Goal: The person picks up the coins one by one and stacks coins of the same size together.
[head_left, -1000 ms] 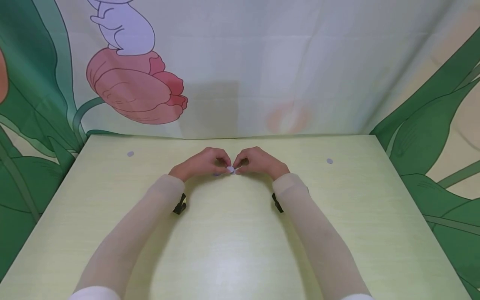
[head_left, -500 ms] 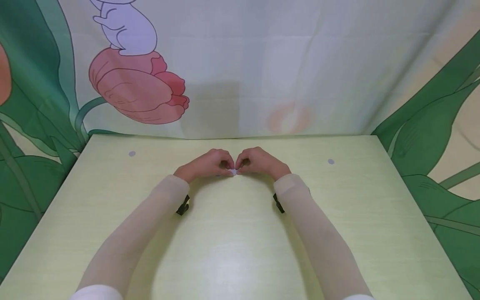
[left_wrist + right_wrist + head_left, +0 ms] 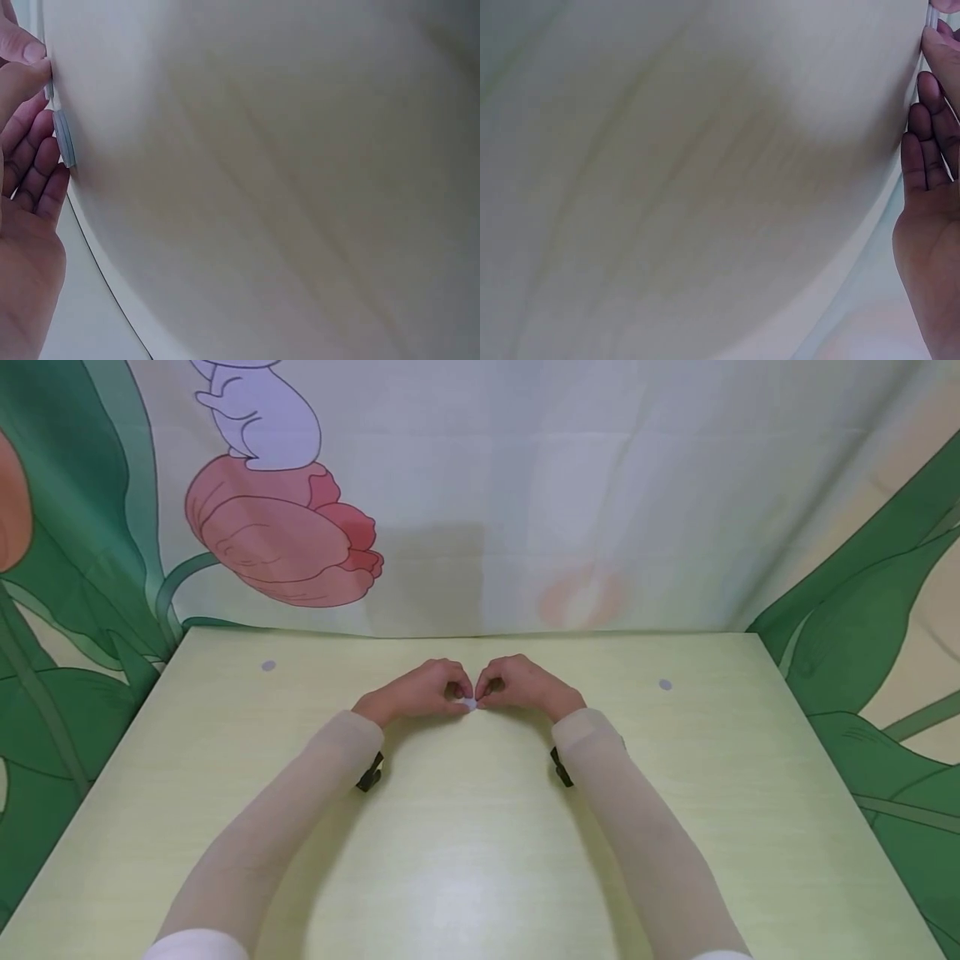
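Between the fingertips of both hands is a small, flat, pale lilac disc (image 3: 470,703), close to the tabletop. My left hand (image 3: 420,689) pinches it from the left with thumb and fingers. From the right, my right hand (image 3: 525,683) pinches its other edge, the two hands nearly touching. In the left wrist view the pinched disc shows edge-on (image 3: 49,90) by the thumb. A short stack of similar discs (image 3: 64,139) sits beside the left hand's other fingers; the left hand hides it in the head view. A thin pale edge (image 3: 932,16) shows above the right thumb.
One pale disc (image 3: 268,666) lies at the table's far left, another (image 3: 665,685) at the far right. The light wooden table (image 3: 465,843) ends at a printed curtain (image 3: 465,527) behind the hands. A black wrist strap (image 3: 371,772) hangs under the left sleeve.
The left hand has moved slightly right, toward the right hand. A tilted disc in its fingers now lies flat between both hands. The stack near the left hand has gone out of the head view.
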`<state>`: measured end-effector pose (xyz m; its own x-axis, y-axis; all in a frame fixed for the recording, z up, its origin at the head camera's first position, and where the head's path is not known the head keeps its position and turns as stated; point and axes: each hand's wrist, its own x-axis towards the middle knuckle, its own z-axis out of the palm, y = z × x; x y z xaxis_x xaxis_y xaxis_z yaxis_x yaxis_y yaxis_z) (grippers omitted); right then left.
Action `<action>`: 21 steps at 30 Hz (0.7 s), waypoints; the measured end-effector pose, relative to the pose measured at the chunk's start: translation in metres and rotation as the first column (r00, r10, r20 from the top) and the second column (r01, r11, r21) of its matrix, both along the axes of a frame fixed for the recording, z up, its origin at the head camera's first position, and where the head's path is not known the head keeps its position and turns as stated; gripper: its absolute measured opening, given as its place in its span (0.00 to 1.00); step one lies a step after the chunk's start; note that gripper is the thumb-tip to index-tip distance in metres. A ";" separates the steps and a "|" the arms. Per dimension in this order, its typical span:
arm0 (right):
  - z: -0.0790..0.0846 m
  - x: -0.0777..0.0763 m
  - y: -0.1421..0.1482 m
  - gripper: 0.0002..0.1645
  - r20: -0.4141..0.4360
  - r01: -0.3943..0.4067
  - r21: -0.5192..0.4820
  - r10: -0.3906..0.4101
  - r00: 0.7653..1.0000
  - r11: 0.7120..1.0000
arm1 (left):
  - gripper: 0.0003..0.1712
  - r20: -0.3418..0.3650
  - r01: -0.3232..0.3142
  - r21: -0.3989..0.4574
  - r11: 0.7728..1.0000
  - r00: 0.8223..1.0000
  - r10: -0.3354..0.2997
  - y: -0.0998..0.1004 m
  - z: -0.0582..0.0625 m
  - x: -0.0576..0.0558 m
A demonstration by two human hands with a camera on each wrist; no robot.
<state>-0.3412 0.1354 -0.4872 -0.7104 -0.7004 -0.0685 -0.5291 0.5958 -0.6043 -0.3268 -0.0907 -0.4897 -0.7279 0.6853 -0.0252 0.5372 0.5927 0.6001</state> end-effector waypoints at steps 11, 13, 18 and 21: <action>0.008 -0.001 0.007 0.07 -0.057 -0.037 0.066 0.040 0.998 0.997 | 0.10 -0.008 -0.012 -0.007 1.000 1.000 0.012 0.001 -0.001 0.002; 0.009 -0.001 0.011 0.07 -0.070 -0.025 0.075 0.030 0.997 0.997 | 0.10 -0.011 -0.011 -0.010 1.000 1.000 0.011 0.002 -0.002 0.001; 0.015 -0.002 0.028 0.07 -0.077 0.021 0.063 -0.016 0.997 0.998 | 0.10 -0.003 -0.016 -0.012 1.000 1.000 0.016 0.002 -0.001 0.001; 0.019 -0.003 0.044 0.07 -0.079 0.053 0.054 -0.049 0.996 0.997 | 0.10 0.009 -0.017 -0.014 1.000 1.000 0.017 0.002 -0.001 0.001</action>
